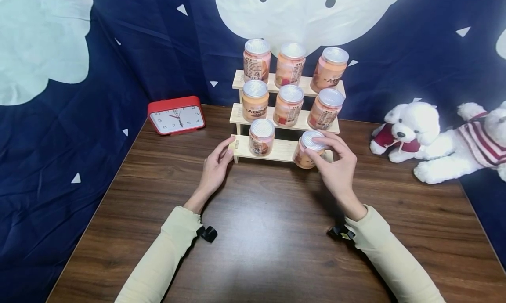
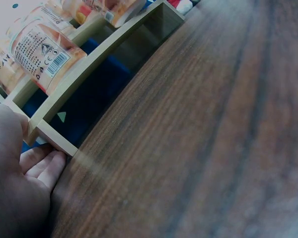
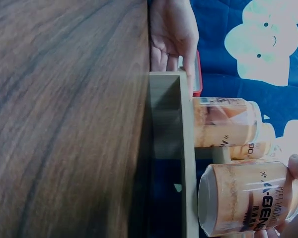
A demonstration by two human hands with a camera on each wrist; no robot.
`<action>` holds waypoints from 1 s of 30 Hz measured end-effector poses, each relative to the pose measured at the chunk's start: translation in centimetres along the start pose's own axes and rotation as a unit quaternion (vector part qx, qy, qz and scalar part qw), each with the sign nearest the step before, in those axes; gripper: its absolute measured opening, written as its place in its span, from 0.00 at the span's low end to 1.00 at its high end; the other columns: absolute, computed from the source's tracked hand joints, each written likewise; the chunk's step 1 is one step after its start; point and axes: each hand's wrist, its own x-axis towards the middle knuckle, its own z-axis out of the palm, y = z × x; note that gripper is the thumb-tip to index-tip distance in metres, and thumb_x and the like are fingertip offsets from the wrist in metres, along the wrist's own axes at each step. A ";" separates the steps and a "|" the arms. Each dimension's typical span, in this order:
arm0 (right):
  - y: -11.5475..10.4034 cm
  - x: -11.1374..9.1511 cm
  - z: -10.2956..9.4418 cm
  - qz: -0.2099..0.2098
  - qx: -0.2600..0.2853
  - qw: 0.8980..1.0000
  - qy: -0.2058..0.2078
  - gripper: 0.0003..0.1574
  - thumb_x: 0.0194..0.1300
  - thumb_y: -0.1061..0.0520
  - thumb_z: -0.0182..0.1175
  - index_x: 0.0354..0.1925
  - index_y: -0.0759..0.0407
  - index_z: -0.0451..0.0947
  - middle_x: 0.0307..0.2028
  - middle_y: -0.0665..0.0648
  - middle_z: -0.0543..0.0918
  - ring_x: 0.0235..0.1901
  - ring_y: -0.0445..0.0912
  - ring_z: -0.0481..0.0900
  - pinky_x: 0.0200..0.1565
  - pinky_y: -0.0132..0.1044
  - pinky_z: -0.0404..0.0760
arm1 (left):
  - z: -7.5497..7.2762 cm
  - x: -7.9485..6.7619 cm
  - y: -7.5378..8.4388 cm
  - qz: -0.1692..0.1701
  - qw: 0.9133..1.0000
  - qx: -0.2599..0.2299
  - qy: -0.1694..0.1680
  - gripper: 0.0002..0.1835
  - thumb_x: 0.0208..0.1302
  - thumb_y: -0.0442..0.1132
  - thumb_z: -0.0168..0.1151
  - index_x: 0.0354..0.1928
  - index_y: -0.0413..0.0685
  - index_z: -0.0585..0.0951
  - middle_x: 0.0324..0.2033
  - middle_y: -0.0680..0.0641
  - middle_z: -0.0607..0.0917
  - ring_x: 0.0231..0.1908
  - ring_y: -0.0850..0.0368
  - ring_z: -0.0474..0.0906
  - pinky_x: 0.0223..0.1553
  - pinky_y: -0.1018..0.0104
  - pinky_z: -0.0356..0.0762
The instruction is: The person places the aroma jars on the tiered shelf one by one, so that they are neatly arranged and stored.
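A three-step wooden display rack [image 1: 282, 152] bears several orange-pink jars with silvery lids. My right hand [image 1: 337, 164] holds one jar [image 1: 303, 158] near its lid, thumb and fingers on opposite sides, at the right of the lowest step. In the right wrist view this jar [image 3: 248, 198] leans slightly, its base close to the board; whether it touches cannot be told. Another jar [image 1: 261, 138] stands upright left of it on the same step. At that step's left end my left hand [image 1: 215, 167] grips the board, with some fingers beside the leg [image 2: 57, 136].
Three jars stand on the middle step, three on the top one. A red alarm clock [image 1: 176, 115] sits left of the rack. White plush dogs [image 1: 415, 129] lie to the right. Dark blue cloth [image 1: 166, 44] hangs behind the brown wooden table [image 1: 261, 237].
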 end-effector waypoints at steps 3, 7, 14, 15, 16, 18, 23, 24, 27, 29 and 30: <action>0.3 0.0 0.2 0.000 -0.020 1.000 0.005 0.20 0.55 0.77 0.81 0.48 0.74 0.90 0.58 0.69 0.89 0.62 0.48 0.85 0.52 0.31 0.80 | 0.0 0.0 0.1 -0.003 1.000 -0.001 -0.002 0.23 0.85 0.51 0.63 0.76 0.77 0.80 0.67 0.55 0.87 0.67 0.59 0.84 0.71 0.62 0.78; 0.5 0.2 0.5 -0.003 -0.049 0.999 0.008 0.21 0.55 0.74 0.83 0.48 0.70 0.92 0.58 0.66 0.90 0.62 0.49 0.85 0.53 0.31 0.79 | 0.2 -0.1 0.4 0.005 1.000 0.002 -0.001 0.23 0.85 0.50 0.62 0.76 0.74 0.80 0.68 0.53 0.87 0.68 0.58 0.84 0.71 0.62 0.78; 0.6 0.4 1.0 0.003 -0.061 0.998 0.006 0.22 0.55 0.72 0.84 0.49 0.70 0.92 0.59 0.65 0.89 0.61 0.47 0.84 0.55 0.29 0.83 | 0.1 -0.2 0.4 0.005 1.000 0.004 0.003 0.22 0.85 0.52 0.63 0.76 0.76 0.80 0.69 0.56 0.87 0.67 0.60 0.83 0.70 0.63 0.79; 0.6 0.4 1.0 0.006 -0.057 0.998 0.007 0.21 0.55 0.72 0.84 0.49 0.70 0.92 0.59 0.65 0.89 0.61 0.47 0.83 0.56 0.29 0.83 | 0.1 -0.1 0.3 0.002 1.000 -0.001 0.002 0.22 0.85 0.52 0.63 0.76 0.76 0.80 0.69 0.57 0.86 0.68 0.60 0.83 0.70 0.64 0.78; 0.6 0.4 1.1 0.008 -0.053 0.999 0.006 0.21 0.56 0.72 0.84 0.49 0.71 0.92 0.59 0.65 0.88 0.61 0.46 0.83 0.57 0.29 0.84 | 0.0 -0.1 0.1 -0.001 1.000 -0.006 0.001 0.22 0.85 0.53 0.63 0.75 0.77 0.80 0.69 0.57 0.86 0.68 0.60 0.83 0.70 0.65 0.78; 0.7 0.4 1.1 0.011 -0.050 0.999 0.007 0.21 0.56 0.72 0.84 0.49 0.71 0.92 0.59 0.66 0.87 0.60 0.46 0.83 0.58 0.30 0.85 | 0.0 -0.1 -0.1 0.000 1.000 -0.007 0.001 0.23 0.85 0.52 0.63 0.76 0.76 0.80 0.69 0.56 0.86 0.68 0.59 0.83 0.70 0.65 0.78; 0.9 0.7 1.0 0.016 -0.044 0.999 0.015 0.22 0.56 0.71 0.85 0.49 0.71 0.91 0.57 0.65 0.85 0.55 0.45 0.85 0.58 0.30 0.86 | 0.0 0.1 -0.2 0.004 1.000 -0.007 0.000 0.23 0.85 0.51 0.63 0.76 0.75 0.80 0.70 0.56 0.86 0.69 0.58 0.82 0.71 0.64 0.78; 0.9 0.7 1.0 0.016 -0.041 0.999 0.017 0.22 0.56 0.72 0.84 0.49 0.71 0.91 0.57 0.65 0.85 0.54 0.45 0.86 0.58 0.31 0.86 | 0.0 0.1 -0.2 0.005 1.000 -0.006 0.000 0.23 0.85 0.51 0.63 0.76 0.75 0.80 0.70 0.56 0.86 0.69 0.58 0.82 0.71 0.64 0.78; 1.1 0.7 1.0 0.017 -0.031 0.999 0.019 0.23 0.55 0.73 0.84 0.50 0.72 0.91 0.56 0.64 0.84 0.53 0.46 0.87 0.58 0.31 0.87 | 0.0 0.1 -0.2 0.004 1.000 -0.006 -0.001 0.23 0.85 0.52 0.63 0.76 0.76 0.80 0.70 0.58 0.85 0.69 0.59 0.82 0.71 0.64 0.78; 1.2 0.7 0.9 0.015 -0.028 0.999 0.018 0.23 0.55 0.74 0.84 0.50 0.73 0.91 0.55 0.65 0.84 0.54 0.46 0.86 0.59 0.32 0.87 | 0.0 0.1 -0.2 0.003 1.000 -0.005 -0.001 0.23 0.85 0.52 0.63 0.76 0.77 0.80 0.70 0.58 0.85 0.69 0.60 0.82 0.71 0.64 0.78; 1.2 0.7 0.9 0.014 -0.027 0.999 0.016 0.23 0.55 0.74 0.84 0.50 0.73 0.91 0.55 0.65 0.84 0.54 0.46 0.87 0.59 0.32 0.87 | 0.0 0.1 -0.2 0.002 1.000 -0.004 0.000 0.22 0.85 0.52 0.63 0.75 0.78 0.80 0.69 0.58 0.86 0.69 0.60 0.82 0.71 0.64 0.78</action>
